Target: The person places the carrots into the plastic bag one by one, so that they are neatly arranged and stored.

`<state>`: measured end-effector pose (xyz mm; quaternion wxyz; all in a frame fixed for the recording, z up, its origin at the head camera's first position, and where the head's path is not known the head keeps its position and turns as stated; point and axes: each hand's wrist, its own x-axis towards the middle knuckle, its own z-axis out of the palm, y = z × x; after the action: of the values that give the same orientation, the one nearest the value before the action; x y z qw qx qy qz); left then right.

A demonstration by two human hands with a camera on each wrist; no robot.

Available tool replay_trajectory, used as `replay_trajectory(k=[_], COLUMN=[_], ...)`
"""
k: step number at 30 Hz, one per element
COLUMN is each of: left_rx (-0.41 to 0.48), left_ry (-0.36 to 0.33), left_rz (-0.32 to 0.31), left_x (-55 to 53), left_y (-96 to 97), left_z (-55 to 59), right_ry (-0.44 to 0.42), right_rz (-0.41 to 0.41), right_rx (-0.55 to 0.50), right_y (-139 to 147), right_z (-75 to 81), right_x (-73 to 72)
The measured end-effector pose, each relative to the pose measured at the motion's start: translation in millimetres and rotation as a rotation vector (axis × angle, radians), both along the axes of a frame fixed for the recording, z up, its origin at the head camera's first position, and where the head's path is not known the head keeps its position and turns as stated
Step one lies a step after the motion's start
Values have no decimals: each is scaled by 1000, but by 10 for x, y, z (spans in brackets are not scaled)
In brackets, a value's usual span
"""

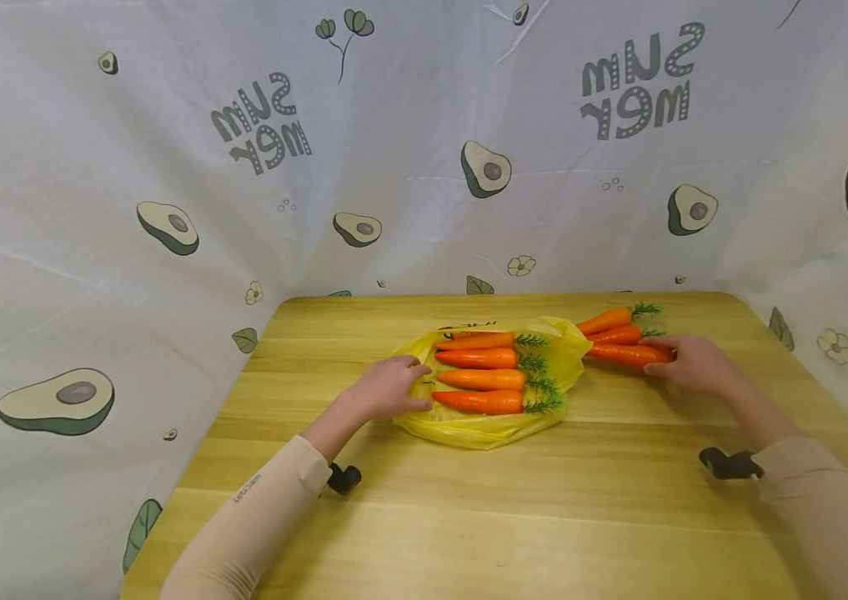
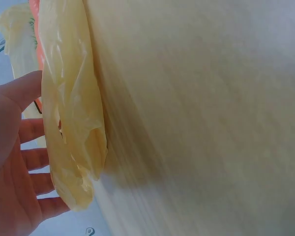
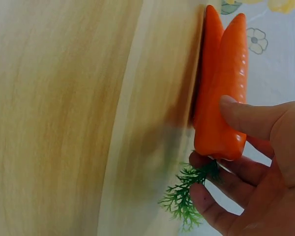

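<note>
Several orange carrots with green tops lie side by side in an open yellow plastic bag near the middle of the wooden table. My left hand is at the bag's left side. In the left wrist view its extended fingers touch the bag's edge, with their tips hidden behind the plastic. To the bag's right, my right hand holds the leafy end of the front carrot, thumb on its side and fingers beneath. Just behind that one are two more carrots.
The pale wooden table reaches back to a white cloth printed with avocados. This cloth also hangs at both sides. A black wrist device sits by the left cuff, with another black device by the right.
</note>
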<state>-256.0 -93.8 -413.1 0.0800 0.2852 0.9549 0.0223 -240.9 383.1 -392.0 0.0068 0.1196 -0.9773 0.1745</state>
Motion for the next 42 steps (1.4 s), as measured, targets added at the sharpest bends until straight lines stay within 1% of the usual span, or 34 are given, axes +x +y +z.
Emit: replay_trajectory(k=[1, 2, 3, 5, 7, 9, 12, 17, 22, 25, 29, 33, 39, 42], left_rx=[-2, -5, -5, -4, -2, 1, -4, -17, -17, -23, -30, -34, -43, -41], left_ry=[-9, -17, -25, -38, -51, -62, -71, -81, -87, -86, -92, -101, -106, -106], left_rz=[0, -1, -3, -6, -5, -1, 4, 5, 10, 13, 16, 19, 28, 28], left_x=[-1, -3, -5, -6, -5, 0, 4, -7, -13, -14, -9, 5, 21, 25], left_y=[-3, -5, -5, -5, -3, 1, 10, 22, 15, 13, 17, 25, 34, 35], left_z=[-12, -24, -34, -48, -59, -64, -67, -63, -61, -66, -65, -57, -48, -47], right_ry=[-37, -67, -72, -48, -24, -13, 14, 45, 66, 67, 64, 61, 79, 49], right_rz=[24, 65, 68, 57, 40, 4, -14, -48, -53, -34, -5, 24, 88, 118], right_rx=[-12, -41, -42, -42, -36, -17, -19, -48, -57, -45, -43, -50, -67, -91], right_y=[131, 240, 295, 321, 290, 231, 153, 70, -119, -233, -366, -492, -712, -821], right_z=[-60, -97, -133, -171, -161, -119, 3, 208, 423, 514, 579, 609, 639, 636], right_x=[-78, -126, -169, -207, -208, -188, -132, -93, -34, -5, 28, 47, 37, 29])
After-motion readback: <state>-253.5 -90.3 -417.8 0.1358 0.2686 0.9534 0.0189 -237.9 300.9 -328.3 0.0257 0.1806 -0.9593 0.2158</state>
